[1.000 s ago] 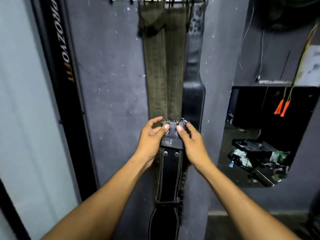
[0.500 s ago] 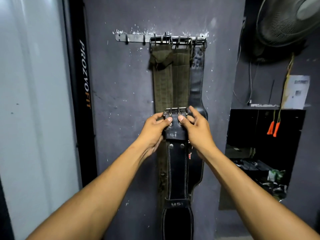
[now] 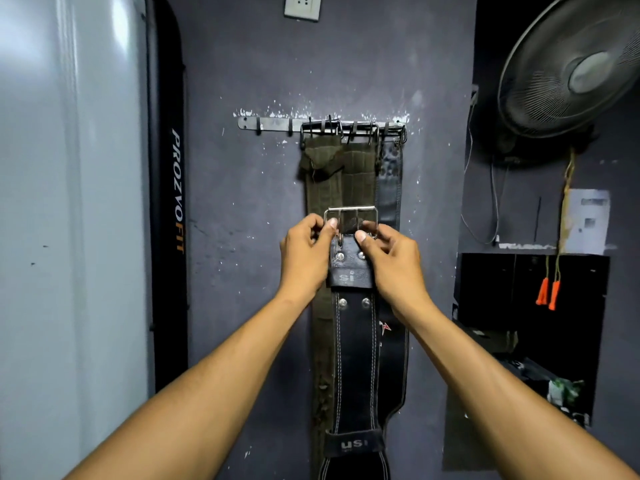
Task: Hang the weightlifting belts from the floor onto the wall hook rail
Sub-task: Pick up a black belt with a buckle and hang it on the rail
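I am watching left hand (image 3: 304, 256) and right hand (image 3: 394, 259) pinching black belt (image 3: 355, 358) buckle (image 3: 350, 220), hook rail (image 3: 273, 124) at twelve o'clock holding olive belts (image 3: 337, 181)

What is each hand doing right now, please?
Left hand: closed, pinching the buckle of the black belt.
Right hand: closed, pinching the same buckle.

Held belt (image 3: 354, 358): black leather, faint sheen, pale stitching, shiny metal rivets; buckle (image 3: 350, 216) polished metal; two hung belts (image 3: 334, 188) olive woven cloth, matt, ribbed; third hung belt (image 3: 389, 181) black leather, scuffed; hook rail (image 3: 273, 123) dull bare metal; wall (image 3: 242, 271) matt grey paint, chipped, rough; fan (image 3: 568, 67) wire grille.
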Demonstrator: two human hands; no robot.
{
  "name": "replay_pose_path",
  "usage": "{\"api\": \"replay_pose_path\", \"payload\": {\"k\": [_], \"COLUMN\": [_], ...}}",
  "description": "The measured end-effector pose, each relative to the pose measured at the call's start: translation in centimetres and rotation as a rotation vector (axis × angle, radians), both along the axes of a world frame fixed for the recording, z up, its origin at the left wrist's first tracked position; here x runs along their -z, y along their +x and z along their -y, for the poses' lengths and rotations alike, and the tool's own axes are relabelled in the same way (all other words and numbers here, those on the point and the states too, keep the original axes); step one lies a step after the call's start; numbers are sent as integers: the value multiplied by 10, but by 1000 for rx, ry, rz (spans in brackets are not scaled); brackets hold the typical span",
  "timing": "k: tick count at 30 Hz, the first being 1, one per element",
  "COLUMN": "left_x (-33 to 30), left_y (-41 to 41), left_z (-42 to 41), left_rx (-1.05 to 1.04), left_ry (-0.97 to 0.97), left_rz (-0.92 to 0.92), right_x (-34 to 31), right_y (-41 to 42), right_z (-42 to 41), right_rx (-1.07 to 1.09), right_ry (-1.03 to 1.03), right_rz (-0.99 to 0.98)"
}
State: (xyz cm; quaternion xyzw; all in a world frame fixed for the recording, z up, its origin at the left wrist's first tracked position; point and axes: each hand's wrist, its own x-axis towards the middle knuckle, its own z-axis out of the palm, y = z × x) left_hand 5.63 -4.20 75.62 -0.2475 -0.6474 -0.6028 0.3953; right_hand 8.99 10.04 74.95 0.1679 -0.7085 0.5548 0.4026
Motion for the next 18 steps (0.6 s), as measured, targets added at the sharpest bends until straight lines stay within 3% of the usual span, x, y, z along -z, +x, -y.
{"api": "replay_pose_path", "payload": {"k": [3, 7, 9, 12, 18], "left_x": [-15, -27, -32, -34, 10], "left_y": [0, 0, 0, -3, -7], "left_z": [-4, -12, -19, -28, -28], "left_rx": [-49, -41, -24, 15, 153], "left_ry": [38, 128, 161, 168, 18], "left_rz": [-20, -34, -24, 15, 141], "right_x": [-9, -17, -14, 0, 11], "right_y": [1, -1, -4, -9, -31], "right_z": [-1, -12, -11, -1, -1], "right_rx": [135, 429, 327, -64, -51], "right_ry": [108, 401, 423, 117, -188], "right_rz": [-77, -68, -37, -29, -51]}}
